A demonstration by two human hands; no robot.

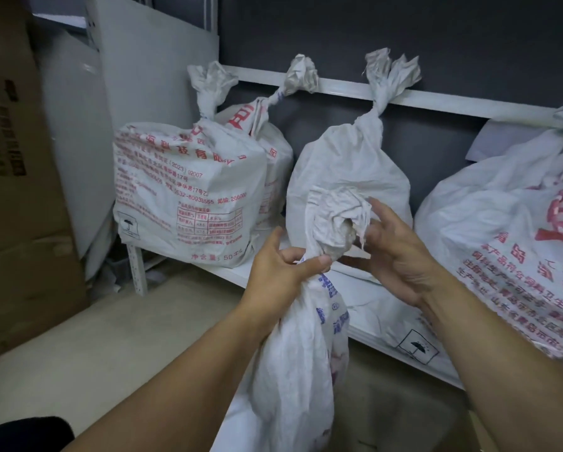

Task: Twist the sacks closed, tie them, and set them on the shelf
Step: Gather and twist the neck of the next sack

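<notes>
Between the two grips sits the neck of the working sack (pixel 293 370): white woven plastic, blue print. Its body hangs slack below the left grip (pixel 283 265), in front of the shelf (pixel 223 271) edge; the bottom is out of frame. Thumb and fingers of the left grip are clamped round the twisted neck, pinching it tight. On the right grip (pixel 400 256) the fingers are apart and mostly straight, tips against the frayed loose mouth (pixel 335 213) that flares above the left grip. It isn't clamped on anything visible; the thumb is hidden. Twist looks done, knot not yet made.

Handling, judged: the fabric is soft, limp and crinkly with a slightly slick weave, so the twist likely unwinds if the left grip lets go. The sack hangs narrow and folds easily, so it's probably light or part-filled; weight can't be confirmed. Best hold is the twisted neck just under the flare. The frayed edge gives poor purchase, so take the mouth as a bunch, not by the fringe. For lifting, neck plus support under the base seems safer than neck alone.

Beyond both grips, tied and on the shelf:
- red-printed sack (pixel 188 197), far left of the left grip
- rear sack (pixel 273 151), behind it
- plain sack (pixel 348 164), straight past the mouth
- big sack (pixel 501 239), right of the right grip

Cardboard box (pixel 19 190) stands well left.
</notes>
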